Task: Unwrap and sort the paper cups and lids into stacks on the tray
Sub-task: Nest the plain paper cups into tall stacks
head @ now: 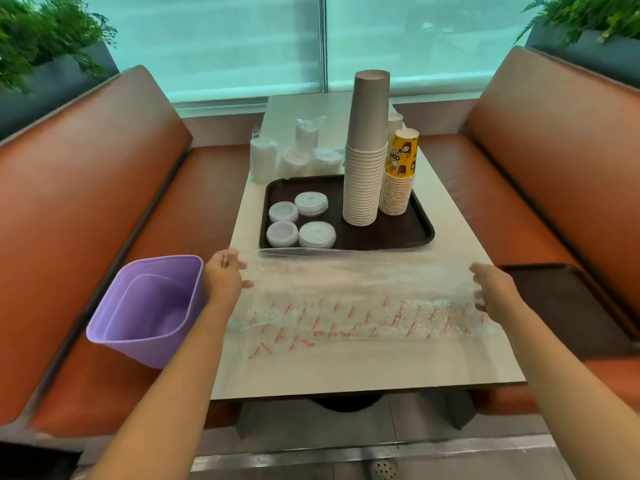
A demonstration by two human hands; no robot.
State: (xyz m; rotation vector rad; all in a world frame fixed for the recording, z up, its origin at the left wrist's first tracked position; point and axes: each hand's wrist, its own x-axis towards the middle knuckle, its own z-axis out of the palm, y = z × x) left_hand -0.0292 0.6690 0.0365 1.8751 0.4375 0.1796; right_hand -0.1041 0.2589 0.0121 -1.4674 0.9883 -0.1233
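Beyond our hands, the tray (424, 230) carries stacked cups (365, 174) and lids (301, 220). Our left hand (223, 277) and right hand (493, 289) pinch an empty wrapper (356, 299) stretched between them; binning it at our left seems next.

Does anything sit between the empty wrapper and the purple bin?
Nothing visible does. Both hands, left hand and right hand, hold the plastic wrapper stretched above the table; the purple bin stands open just left.

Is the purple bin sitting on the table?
No, the purple bin sits on the orange bench seat beside the table, near the left hand.
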